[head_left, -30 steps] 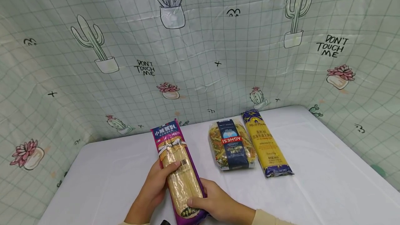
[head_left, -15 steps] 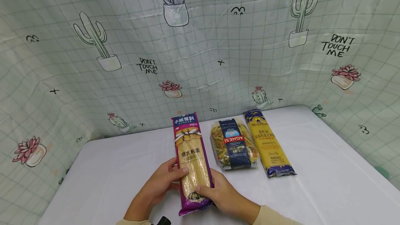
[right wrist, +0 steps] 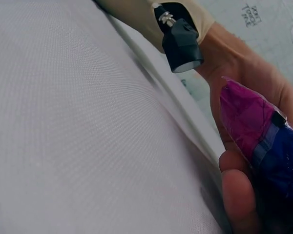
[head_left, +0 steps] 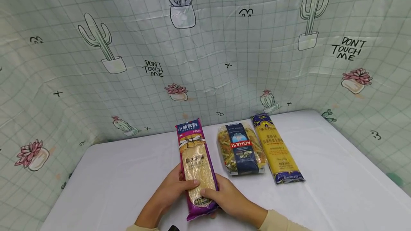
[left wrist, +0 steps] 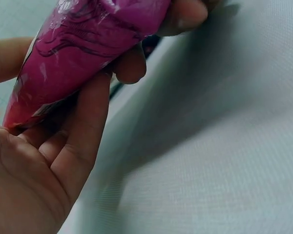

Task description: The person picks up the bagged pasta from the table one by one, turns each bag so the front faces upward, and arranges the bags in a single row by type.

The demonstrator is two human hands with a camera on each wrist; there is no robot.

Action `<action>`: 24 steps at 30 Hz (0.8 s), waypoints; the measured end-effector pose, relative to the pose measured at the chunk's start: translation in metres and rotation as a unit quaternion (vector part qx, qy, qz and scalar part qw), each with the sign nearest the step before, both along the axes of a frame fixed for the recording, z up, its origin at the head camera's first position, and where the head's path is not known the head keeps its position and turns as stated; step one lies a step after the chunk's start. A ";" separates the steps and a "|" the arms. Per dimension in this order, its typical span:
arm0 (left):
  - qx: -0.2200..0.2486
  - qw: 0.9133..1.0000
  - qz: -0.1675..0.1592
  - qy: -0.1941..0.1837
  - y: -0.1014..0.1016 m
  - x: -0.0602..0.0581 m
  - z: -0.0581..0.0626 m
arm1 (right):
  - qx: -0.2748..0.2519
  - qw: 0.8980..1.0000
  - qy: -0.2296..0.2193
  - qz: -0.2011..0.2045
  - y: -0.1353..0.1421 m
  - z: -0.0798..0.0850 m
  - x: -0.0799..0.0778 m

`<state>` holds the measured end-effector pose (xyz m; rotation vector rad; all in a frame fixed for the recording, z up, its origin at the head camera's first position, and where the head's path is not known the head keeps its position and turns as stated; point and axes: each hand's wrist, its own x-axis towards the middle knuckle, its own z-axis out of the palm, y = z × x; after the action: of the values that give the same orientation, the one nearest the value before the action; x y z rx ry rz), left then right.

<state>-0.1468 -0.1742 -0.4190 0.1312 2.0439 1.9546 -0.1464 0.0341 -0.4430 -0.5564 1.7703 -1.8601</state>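
A long purple-edged packet of pasta (head_left: 199, 156) is held above the white table in the head view, printed face up and far end tilted slightly left. My left hand (head_left: 173, 186) grips its left edge, thumb on the front and fingers underneath. On the lower right edge my right hand (head_left: 229, 195) grips it, with its thumb also on the front. In the left wrist view, the magenta underside of the packet (left wrist: 88, 44) rests on the fingers of my left hand (left wrist: 49, 165). The right wrist view shows the packet's magenta and blue back (right wrist: 254, 122).
A clear bag of mixed-colour pasta (head_left: 241, 149) with a dark label lies right of the held packet. Beside it lies a yellow and blue spaghetti packet (head_left: 277, 149). The white table (head_left: 118, 174) ends at a hanging cloth (head_left: 205, 45) printed with cacti.
The held packet has swung to the right and straightened, both hands moving with it. Over the last half second, my left hand has shifted slightly right, its thumb reaching further across the front.
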 end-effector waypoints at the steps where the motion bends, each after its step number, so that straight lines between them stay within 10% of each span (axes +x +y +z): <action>1: -0.003 1.000 0.002 0.001 -0.001 0.000 0.000 | 0.002 1.000 -0.006 -0.001 -0.001 0.000 0.000; 24: -0.052 0.995 0.082 0.005 0.000 -0.012 -0.004 | -0.030 0.999 0.001 -0.037 -0.003 -0.004 -0.004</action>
<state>-0.1586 -0.1746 -0.4231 -0.0502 2.2212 1.9372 -0.1501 0.0311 -0.4465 -0.5216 1.7637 -1.9701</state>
